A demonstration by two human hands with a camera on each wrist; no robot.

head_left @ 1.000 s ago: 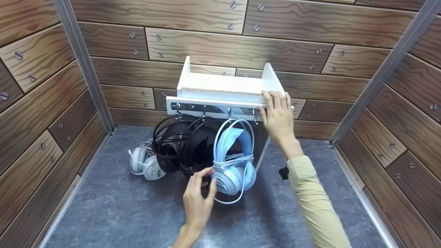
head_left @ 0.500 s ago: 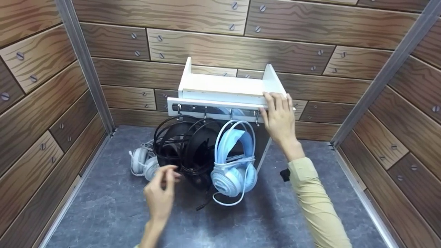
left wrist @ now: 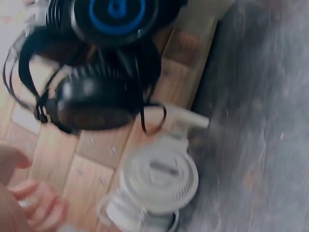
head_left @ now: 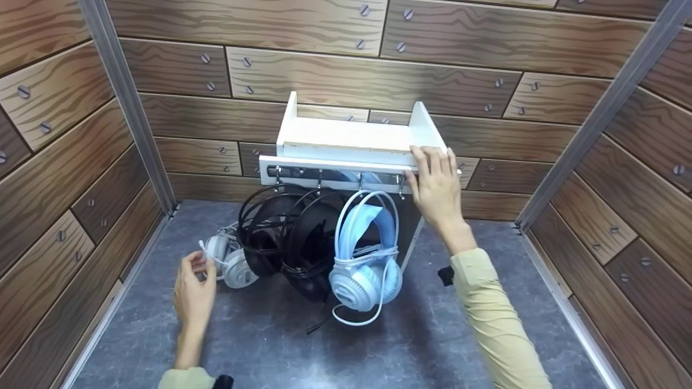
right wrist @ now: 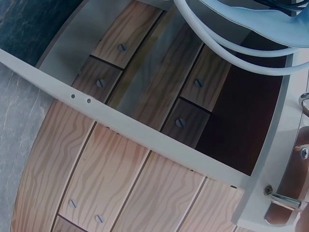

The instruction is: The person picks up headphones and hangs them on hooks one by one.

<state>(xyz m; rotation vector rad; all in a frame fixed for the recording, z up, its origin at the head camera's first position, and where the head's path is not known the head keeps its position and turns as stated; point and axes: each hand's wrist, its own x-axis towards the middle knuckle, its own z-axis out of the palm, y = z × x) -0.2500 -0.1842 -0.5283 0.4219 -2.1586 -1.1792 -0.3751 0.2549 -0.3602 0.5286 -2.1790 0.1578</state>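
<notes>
My left hand (head_left: 195,292) is beside the white headphones (head_left: 240,268) on the floor at left, fingers loosely bent. In the left wrist view its fingers (left wrist: 46,205) appear apart from these blurred headphones (left wrist: 159,179); I see nothing held. My right hand (head_left: 437,194) rests on the right front of the white rack (head_left: 346,135), fingers straight over the edge and thumb by the hook rail (head_left: 346,162). Black headphones (head_left: 311,243) hang from the left hooks, with light-blue headphones (head_left: 357,281) right of them. The right wrist view shows rack and light-blue headband, but no hand.
Printed wood-plank walls (head_left: 346,70) enclose the space at the back and both sides. The rack stands on a grey marbled floor (head_left: 270,346) near the back wall. The rightmost hook (head_left: 401,186) bears nothing. A thin black cable end (head_left: 313,328) hangs below the black headphones.
My left hand has moved left from beside the light-blue headphones, past the black ones, to the white headphones on the floor. My right hand has stayed on the rack.
</notes>
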